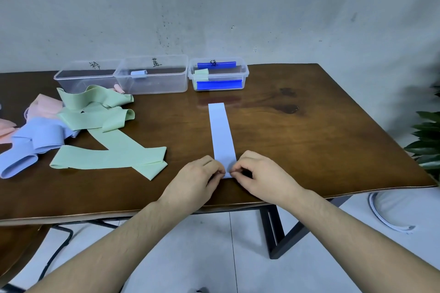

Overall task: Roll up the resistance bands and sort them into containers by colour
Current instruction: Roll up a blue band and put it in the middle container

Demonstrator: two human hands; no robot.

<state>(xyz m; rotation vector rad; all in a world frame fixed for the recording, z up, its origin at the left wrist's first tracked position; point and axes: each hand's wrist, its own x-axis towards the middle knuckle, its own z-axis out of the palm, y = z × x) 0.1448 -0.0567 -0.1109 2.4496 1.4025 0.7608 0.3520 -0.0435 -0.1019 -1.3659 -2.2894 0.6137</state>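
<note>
A: Where is the band being worked on?
B: The pale blue band [221, 135] lies flat on the wooden table [309, 140], running toward twelve o'clock. The left hand [197, 178] and right hand [259, 177] both pinch its near end, fingers curled on it.

A: And the containers?
B: Three clear ones at the far edge. The middle container [152, 83] holds a blue roll [138, 73]; the right container [217, 75], at twelve o'clock, holds a green roll [202, 72]. The left container [85, 77] sits at eleven.

A: Anything loose?
B: At ten o'clock, a heap: green bands [107, 152], blue bands [35, 140], pink bands [45, 104].
</note>
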